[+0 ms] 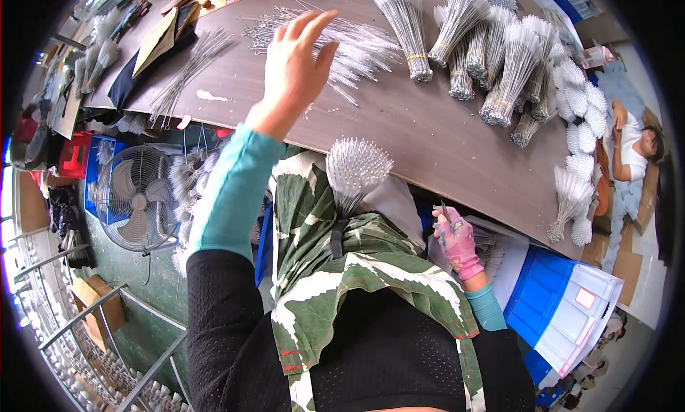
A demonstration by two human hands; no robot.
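My bare left hand (296, 66) is over the table with its fingers stretched and apart, holding nothing. Near it lies a loose pile of thin wire brushes (357, 59) with white bristles and looped wire ends. In a pink, stained glove, my right hand (457, 246) is low by the table's front edge. Its fingers close round a small dark metal tool with a pointed tip (444, 209); the rest is hidden, so I cannot tell its kind. Between my arms, a bundle of white-tipped brushes (357, 168) stands upright at my lap against the camouflage apron (307, 248).
Banded brush bundles (514, 69) crowd the table's (428, 144) right side. More thin wires (189, 69) lie at its left. A standing fan (138, 196) is on the floor at left. Blue and white bins (549, 298) stand at right, and another person (631, 144) sits beyond the table.
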